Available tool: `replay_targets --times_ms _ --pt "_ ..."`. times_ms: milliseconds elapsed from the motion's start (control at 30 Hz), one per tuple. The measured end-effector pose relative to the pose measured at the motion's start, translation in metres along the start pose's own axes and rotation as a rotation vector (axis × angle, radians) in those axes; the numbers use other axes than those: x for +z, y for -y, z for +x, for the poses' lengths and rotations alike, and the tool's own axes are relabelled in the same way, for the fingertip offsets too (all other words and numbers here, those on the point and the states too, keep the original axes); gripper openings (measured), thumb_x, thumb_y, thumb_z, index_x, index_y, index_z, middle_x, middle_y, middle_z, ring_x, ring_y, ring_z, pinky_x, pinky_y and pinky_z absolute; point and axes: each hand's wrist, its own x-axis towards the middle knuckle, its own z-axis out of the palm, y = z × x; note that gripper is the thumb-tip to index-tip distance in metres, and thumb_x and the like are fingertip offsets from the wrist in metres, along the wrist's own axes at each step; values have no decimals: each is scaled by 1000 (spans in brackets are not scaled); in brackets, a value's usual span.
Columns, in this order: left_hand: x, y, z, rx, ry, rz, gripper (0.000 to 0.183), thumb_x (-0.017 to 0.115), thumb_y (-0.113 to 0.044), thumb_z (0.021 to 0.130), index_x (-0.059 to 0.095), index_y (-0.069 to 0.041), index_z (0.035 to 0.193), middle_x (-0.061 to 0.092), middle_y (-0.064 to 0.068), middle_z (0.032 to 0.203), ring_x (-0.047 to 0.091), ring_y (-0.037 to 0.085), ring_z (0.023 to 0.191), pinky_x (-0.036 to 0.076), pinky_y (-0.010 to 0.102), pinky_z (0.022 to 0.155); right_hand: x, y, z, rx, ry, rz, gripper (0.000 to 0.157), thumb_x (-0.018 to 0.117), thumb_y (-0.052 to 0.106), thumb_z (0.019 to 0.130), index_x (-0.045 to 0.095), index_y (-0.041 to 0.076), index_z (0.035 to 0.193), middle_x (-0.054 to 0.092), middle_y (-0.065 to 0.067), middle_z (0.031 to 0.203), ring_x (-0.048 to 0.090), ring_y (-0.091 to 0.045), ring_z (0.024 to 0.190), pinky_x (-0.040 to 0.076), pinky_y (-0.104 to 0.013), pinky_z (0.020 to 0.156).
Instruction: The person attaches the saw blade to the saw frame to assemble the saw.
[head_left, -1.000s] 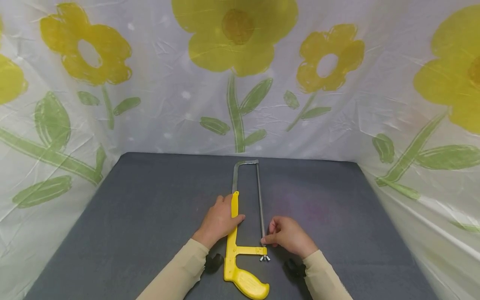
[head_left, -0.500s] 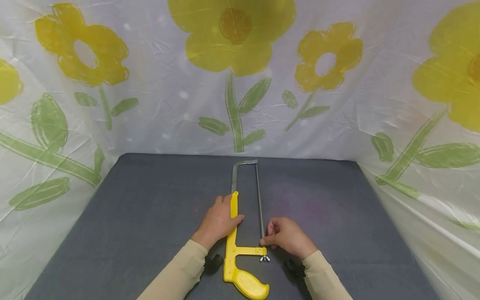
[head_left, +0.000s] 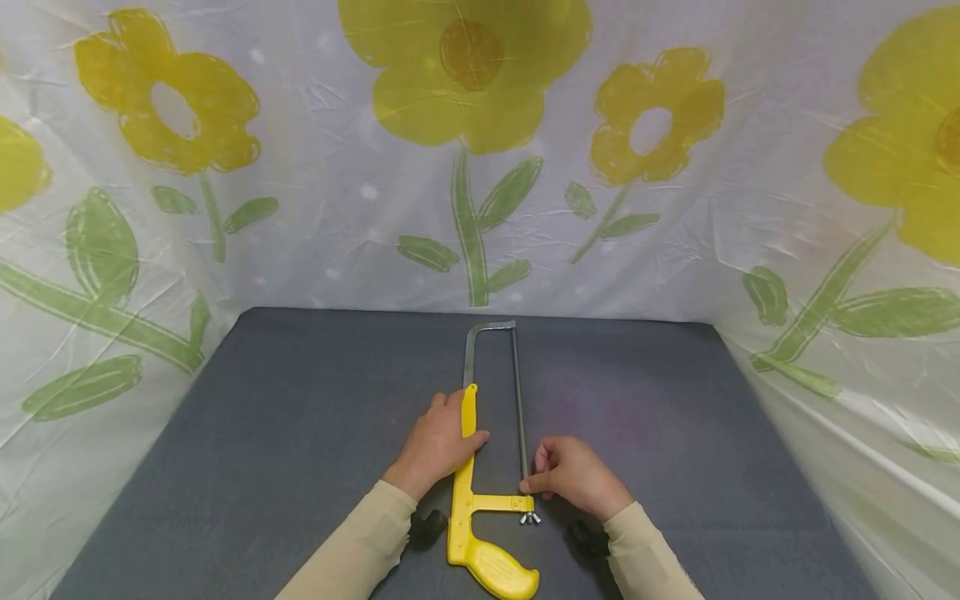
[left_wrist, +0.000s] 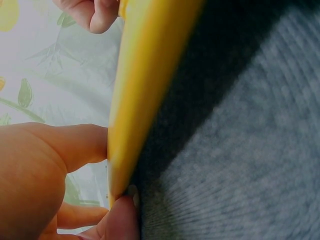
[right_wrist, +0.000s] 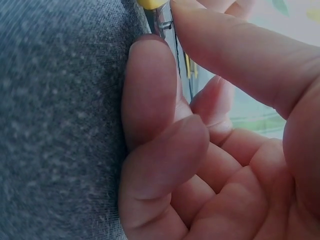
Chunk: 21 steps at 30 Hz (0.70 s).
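Observation:
A hacksaw with a yellow frame (head_left: 462, 479) lies on the dark table, its yellow handle (head_left: 504, 571) toward me. My left hand (head_left: 431, 446) grips the frame at mid-length, thumb on the inner side; the left wrist view shows fingers and thumb on both sides of the yellow frame (left_wrist: 145, 85). At the near end of the metal blade (head_left: 520, 400), my right hand (head_left: 581, 479) pinches it between thumb and finger, just above the yellow crossbar (head_left: 495, 502). Close up, the blade's end fitting (right_wrist: 163, 24) shows between thumb and fingertip. A wing nut (head_left: 530, 518) sits below the crossbar.
The dark cloth-covered table (head_left: 337, 375) reaches back to a white curtain (head_left: 315, 250) printed with yellow flowers, which also hangs at both sides. Black wrist devices, such as the left one (head_left: 429, 528), sit under both wrists.
My right thumb and finger sit very slightly nearer the crossbar than a second ago. The left hand and the hacksaw stay where they were.

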Motion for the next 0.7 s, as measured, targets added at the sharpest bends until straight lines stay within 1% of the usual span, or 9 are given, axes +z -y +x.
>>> replay_targets --times_ms 133,267,367,467,567,700 --pt "-1 0 -1 -1 8 -12 83 77 -45 86 42 -7 151 53 14 118 56 20 80 55 36 74 0 1 -1 21 -6 1 38 90 23 73 55 7 77 54 2 57 63 -20 56 51 -34 56" --pt "-1 1 -2 2 10 -17 83 77 -45 86 42 -6 151 53 14 117 55 20 79 54 36 73 0 1 -2 56 -5 9 38 89 28 73 59 7 81 61 0 60 62 -19 55 51 -34 55" --pt "0 1 -2 7 9 -15 83 77 -44 86 42 -5 150 54 14 116 55 19 78 54 35 73 0 1 -2 65 7 4 36 84 36 79 63 7 82 65 -2 64 62 -19 54 52 -35 56" --pt "0 2 -2 8 9 -21 83 77 -44 86 42 -4 150 54 14 116 55 20 78 54 35 73 1 -1 -1 65 10 -13 37 77 43 86 66 8 81 66 -3 65 62 -18 53 52 -34 56" --pt "-1 2 -1 12 4 -30 83 77 -43 86 42 -4 150 53 15 117 56 20 79 55 36 74 1 -3 1 60 -8 -29 35 73 42 90 67 9 79 65 -3 62 61 -18 51 50 -33 55" --pt "-2 1 -1 19 -4 -21 82 77 -43 86 43 -4 150 54 15 118 56 20 79 56 36 75 3 0 3 68 -40 -47 34 73 39 90 67 9 75 64 -3 59 60 -18 49 49 -33 54"
